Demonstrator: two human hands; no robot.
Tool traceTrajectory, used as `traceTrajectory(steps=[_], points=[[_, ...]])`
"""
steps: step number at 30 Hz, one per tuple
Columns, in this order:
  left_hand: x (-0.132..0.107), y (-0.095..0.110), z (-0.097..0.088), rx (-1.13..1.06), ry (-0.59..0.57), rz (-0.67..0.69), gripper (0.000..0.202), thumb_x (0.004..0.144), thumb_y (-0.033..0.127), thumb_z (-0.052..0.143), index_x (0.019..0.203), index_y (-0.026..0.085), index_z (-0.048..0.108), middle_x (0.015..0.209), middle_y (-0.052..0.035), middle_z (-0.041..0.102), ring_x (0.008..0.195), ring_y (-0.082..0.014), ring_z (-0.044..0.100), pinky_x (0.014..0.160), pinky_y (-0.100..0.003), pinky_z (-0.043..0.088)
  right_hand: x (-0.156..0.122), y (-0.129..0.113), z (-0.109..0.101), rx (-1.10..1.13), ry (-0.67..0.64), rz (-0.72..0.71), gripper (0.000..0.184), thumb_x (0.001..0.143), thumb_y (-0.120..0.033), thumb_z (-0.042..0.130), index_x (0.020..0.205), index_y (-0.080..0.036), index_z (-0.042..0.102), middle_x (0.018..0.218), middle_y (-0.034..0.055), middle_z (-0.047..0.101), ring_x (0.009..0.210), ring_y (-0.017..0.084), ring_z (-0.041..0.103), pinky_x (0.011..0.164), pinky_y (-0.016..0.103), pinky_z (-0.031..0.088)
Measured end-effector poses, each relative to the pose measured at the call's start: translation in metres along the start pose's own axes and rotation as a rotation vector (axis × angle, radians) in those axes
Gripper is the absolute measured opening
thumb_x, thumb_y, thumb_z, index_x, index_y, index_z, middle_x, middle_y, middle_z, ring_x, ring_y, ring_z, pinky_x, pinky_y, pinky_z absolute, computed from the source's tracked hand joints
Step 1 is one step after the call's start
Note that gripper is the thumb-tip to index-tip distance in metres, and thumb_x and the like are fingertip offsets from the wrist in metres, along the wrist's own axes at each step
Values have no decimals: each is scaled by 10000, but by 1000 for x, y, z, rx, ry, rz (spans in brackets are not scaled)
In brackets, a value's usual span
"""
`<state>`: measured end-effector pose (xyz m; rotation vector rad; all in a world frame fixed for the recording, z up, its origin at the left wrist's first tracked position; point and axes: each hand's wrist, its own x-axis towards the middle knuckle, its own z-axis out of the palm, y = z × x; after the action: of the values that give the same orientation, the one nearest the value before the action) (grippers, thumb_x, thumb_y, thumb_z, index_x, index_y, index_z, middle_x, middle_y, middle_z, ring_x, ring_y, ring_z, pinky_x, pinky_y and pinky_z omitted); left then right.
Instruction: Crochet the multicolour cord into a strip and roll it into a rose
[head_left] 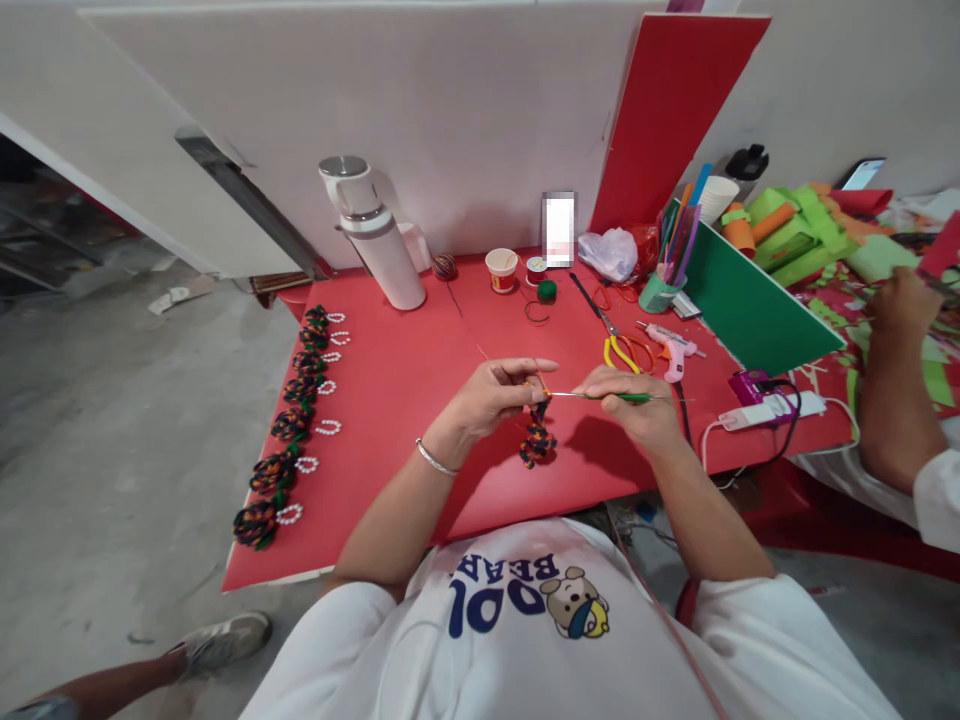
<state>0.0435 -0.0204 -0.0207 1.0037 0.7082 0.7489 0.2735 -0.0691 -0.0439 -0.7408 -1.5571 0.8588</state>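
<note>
Over the middle of the red table, my left hand (493, 397) pinches a dark multicoloured crochet piece (538, 442), whose ruffled lower part hangs below the fingers. A thread passes over the raised fingers of this hand. My right hand (628, 402) is closed around the green handle of a crochet hook (568, 394). The hook's metal tip meets the top of the piece at my left fingertips; the stitch itself is too small to make out. Behind my hands lies a ball of multicoloured yarn (444, 266), its strand trailing forward onto the table.
Several finished crochet flowers (291, 424) with beaded loops line the left edge. A thermos (382, 245), paper cup (501, 270), green yarn ball (547, 291), scissors (621, 345) and pink glue gun (673, 347) stand or lie behind. At right are a power strip (772, 410) and another person's hand (904, 300).
</note>
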Motion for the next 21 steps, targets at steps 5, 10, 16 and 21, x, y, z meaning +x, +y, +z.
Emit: traceTrajectory(steps=[5,10,16,21], points=[[3,-11,13,50,93,148,592,591,263,925,1152,141,777,711,-2,661,611,-98,576,578,-233,421,-16,22,34,69,262,53,213,920,-474,696,984,-303,806,939,36,821,879,216,760,826,400,620],[4,-26,31,94,317,341,574,648,254,893,1191,137,749,718,20,659,648,-85,559,657,-237,444,-22,21,63,-394,439,-121,165,931,-328,704,1069,-334,794,1045,38,800,996,219,715,928,433,588],[2,-22,24,-153,215,165,620,583,258,931,1170,153,762,684,22,661,558,-58,497,544,-210,361,-24,31,66,-393,452,-224,194,951,-347,670,1118,-371,766,1066,28,800,993,231,720,910,469,583],[-2,-8,7,-134,111,26,579,525,199,950,1082,146,799,676,-3,675,571,-68,517,527,-207,327,-16,28,36,-302,248,-220,169,929,-441,691,1037,-354,787,1003,22,824,902,232,736,899,494,578]])
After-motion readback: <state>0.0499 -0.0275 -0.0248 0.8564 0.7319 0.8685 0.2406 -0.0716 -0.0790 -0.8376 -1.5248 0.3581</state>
